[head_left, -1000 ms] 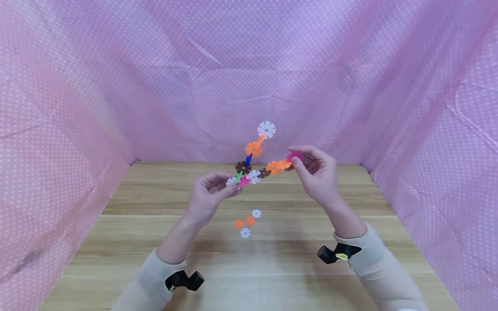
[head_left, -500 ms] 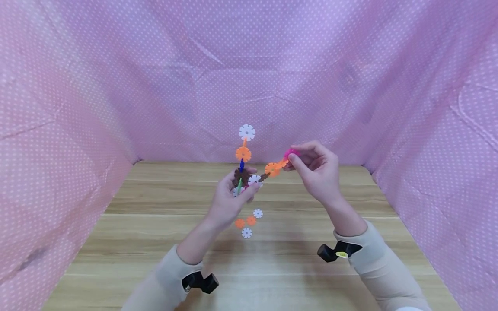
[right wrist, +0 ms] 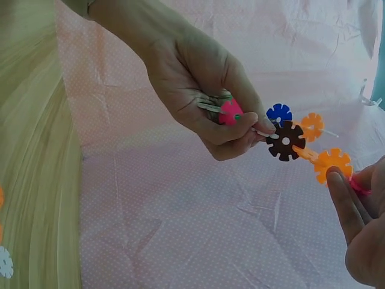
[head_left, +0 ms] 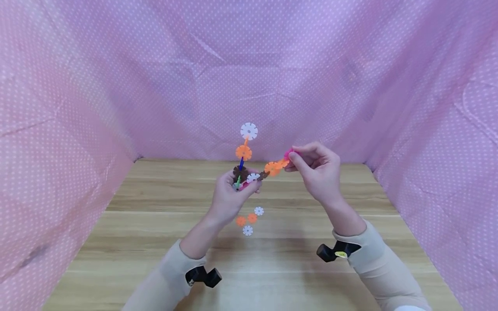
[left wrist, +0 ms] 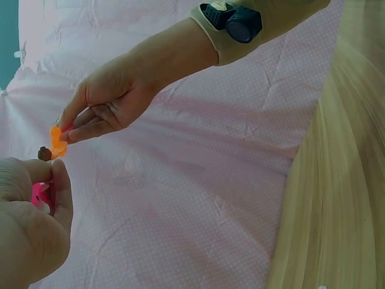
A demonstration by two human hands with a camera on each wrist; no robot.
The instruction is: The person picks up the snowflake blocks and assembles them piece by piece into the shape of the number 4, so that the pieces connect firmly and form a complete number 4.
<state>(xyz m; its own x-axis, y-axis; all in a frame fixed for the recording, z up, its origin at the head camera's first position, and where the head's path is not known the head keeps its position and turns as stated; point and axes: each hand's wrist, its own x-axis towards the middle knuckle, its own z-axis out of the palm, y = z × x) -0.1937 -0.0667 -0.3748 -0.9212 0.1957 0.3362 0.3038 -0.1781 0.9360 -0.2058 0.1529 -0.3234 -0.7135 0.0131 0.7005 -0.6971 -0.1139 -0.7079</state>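
A chain of interlocking snowflake discs is held up above the table between both hands. Pinching its middle near a white disc [head_left: 253,177] is my left hand [head_left: 228,199]. My right hand [head_left: 322,176] pinches the pink disc [head_left: 289,154] at the right end, beside two orange discs [head_left: 272,168]. A second branch rises from the left hand: a brown disc [head_left: 239,172], a blue disc [head_left: 241,163], an orange disc [head_left: 244,152] and a white disc [head_left: 249,131] on top. In the right wrist view another brown disc [right wrist: 285,142] links the two hands' parts. Left fingers partly hide a pink disc [right wrist: 230,112].
Below the hands, loose discs lie on the wooden table [head_left: 155,233]: two orange discs [head_left: 241,220] and two white discs [head_left: 247,230]. Pink dotted cloth [head_left: 249,77] encloses the back and both sides.
The left hand has moved right, towards the right hand, and now grips further along the chain. The upper branch has swung left to stand nearly upright. The right hand has barely moved.
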